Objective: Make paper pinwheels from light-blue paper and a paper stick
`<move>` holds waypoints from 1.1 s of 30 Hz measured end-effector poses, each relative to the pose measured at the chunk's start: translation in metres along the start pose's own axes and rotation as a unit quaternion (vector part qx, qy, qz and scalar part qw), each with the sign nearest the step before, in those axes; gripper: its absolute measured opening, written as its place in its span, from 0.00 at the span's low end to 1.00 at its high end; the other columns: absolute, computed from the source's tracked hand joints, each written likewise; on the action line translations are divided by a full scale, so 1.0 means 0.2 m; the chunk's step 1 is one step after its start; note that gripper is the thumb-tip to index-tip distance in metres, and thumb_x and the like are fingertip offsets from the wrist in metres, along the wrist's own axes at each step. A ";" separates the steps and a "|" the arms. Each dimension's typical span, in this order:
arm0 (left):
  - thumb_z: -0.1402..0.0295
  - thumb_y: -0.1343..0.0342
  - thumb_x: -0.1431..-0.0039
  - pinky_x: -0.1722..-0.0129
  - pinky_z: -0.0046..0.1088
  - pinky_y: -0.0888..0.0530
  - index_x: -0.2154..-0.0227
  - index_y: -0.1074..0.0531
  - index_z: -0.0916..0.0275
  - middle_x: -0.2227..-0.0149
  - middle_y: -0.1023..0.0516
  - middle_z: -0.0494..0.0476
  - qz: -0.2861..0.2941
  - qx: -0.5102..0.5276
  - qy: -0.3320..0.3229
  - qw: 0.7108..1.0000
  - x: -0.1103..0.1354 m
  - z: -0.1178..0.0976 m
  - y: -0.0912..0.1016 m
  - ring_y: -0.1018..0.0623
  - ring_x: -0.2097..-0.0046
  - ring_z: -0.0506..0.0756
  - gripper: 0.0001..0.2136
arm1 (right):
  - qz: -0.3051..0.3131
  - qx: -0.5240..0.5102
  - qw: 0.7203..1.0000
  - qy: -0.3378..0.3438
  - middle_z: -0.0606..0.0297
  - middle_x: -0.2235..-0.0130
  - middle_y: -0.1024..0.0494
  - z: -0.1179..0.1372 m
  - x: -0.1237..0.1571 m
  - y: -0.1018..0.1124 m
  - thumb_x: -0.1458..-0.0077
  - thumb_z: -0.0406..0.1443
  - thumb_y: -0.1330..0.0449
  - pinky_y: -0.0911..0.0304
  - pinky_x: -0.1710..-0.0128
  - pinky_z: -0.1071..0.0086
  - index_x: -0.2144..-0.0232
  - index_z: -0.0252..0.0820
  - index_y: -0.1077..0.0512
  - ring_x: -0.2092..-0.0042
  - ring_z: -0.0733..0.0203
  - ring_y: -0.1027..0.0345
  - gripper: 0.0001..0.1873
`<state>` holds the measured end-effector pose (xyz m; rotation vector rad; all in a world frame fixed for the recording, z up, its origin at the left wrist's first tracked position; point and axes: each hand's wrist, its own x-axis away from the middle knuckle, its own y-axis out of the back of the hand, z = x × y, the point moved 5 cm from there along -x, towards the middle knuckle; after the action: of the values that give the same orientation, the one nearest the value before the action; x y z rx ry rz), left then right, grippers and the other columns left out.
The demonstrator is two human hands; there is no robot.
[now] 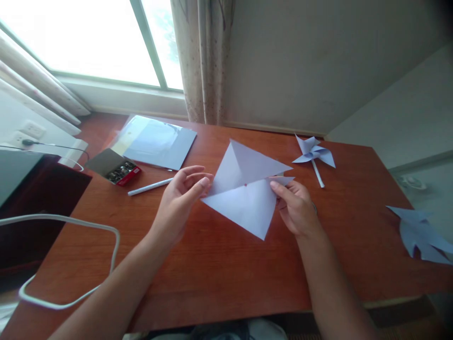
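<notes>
A pale blue square of paper (pixel 247 193), cut along its diagonals, is held just above the brown table (pixel 212 269) at its middle. My left hand (pixel 182 196) pinches the paper's left corner between thumb and fingers. My right hand (pixel 295 205) grips the right side, where one cut flap is folded over near a small red dot at the centre. A white stick (pixel 150 187) lies on the table just left of my left hand.
A finished blue paper pinwheel (pixel 313 153) on a white stick lies at the back right. More blue paper pieces (pixel 421 233) sit at the right edge. An open box of pins (pixel 118 171) and a plastic sleeve of blue sheets (pixel 155 141) lie back left. A white cable (pixel 71 264) loops at the left.
</notes>
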<state>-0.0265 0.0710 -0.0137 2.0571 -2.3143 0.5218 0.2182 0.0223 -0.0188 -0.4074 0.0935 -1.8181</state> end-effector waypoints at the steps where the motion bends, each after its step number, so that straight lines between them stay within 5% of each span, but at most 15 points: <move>1: 0.62 0.33 0.45 0.56 0.26 0.28 0.52 0.26 0.61 0.53 0.20 0.59 -0.014 -0.011 -0.013 1.000 -0.01 -0.01 0.02 0.22 0.53 0.54 0.19 | 0.011 0.004 1.000 -0.009 0.65 0.68 0.17 0.00 0.01 -0.01 0.47 0.40 0.31 0.31 0.65 0.67 0.64 0.44 0.19 0.66 0.59 0.25 0.08; 5: 0.62 0.32 0.46 0.51 0.28 0.28 0.52 0.27 0.61 0.48 0.23 0.60 -0.014 -0.058 -0.052 0.997 -0.02 -0.03 0.02 0.24 0.48 0.56 0.20 | 0.039 0.025 0.997 -0.063 0.63 0.68 0.16 0.00 0.04 -0.02 0.49 0.41 0.30 0.29 0.67 0.65 0.66 0.44 0.19 0.69 0.56 0.24 0.09; 13: 0.63 0.34 0.45 0.44 0.34 0.29 0.50 0.26 0.59 0.45 0.23 0.62 0.107 -0.166 -0.094 0.976 0.04 -0.03 -0.09 0.25 0.43 0.61 0.19 | 0.171 0.049 0.969 -0.173 0.63 0.70 0.17 -0.01 0.11 -0.10 0.49 0.42 0.29 0.32 0.72 0.71 0.63 0.40 0.18 0.72 0.61 0.26 0.14; 18: 0.62 0.35 0.43 0.59 0.30 0.24 0.58 0.22 0.60 0.60 0.18 0.59 0.201 -0.164 -0.038 0.965 0.08 0.03 -0.14 0.20 0.58 0.58 0.12 | 0.228 0.079 0.952 -0.187 0.63 0.67 0.16 -0.04 0.14 -0.15 0.45 0.44 0.32 0.33 0.69 0.72 0.57 0.39 0.19 0.69 0.61 0.25 0.17; 23: 0.61 0.37 0.42 0.73 0.25 0.29 0.69 0.22 0.61 0.72 0.22 0.55 0.203 -0.159 0.027 0.966 0.08 0.05 -0.15 0.25 0.71 0.53 0.09 | 0.229 0.123 0.953 -0.155 0.65 0.65 0.17 -0.06 0.13 -0.17 0.42 0.44 0.34 0.33 0.68 0.72 0.57 0.41 0.20 0.67 0.62 0.25 0.15; 33: 0.62 0.37 0.44 0.74 0.24 0.30 0.70 0.22 0.61 0.72 0.22 0.55 0.184 -0.167 0.010 0.969 0.06 0.05 -0.12 0.26 0.71 0.54 0.08 | 0.133 0.224 0.965 -0.041 0.65 0.63 0.18 -0.05 0.07 -0.13 0.44 0.42 0.33 0.32 0.63 0.68 0.62 0.44 0.21 0.62 0.57 0.25 0.10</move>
<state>-0.0018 0.0541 -0.0152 1.4811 -2.5673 0.1325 0.1877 0.0146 -0.0178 -0.1386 -0.3036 -1.4994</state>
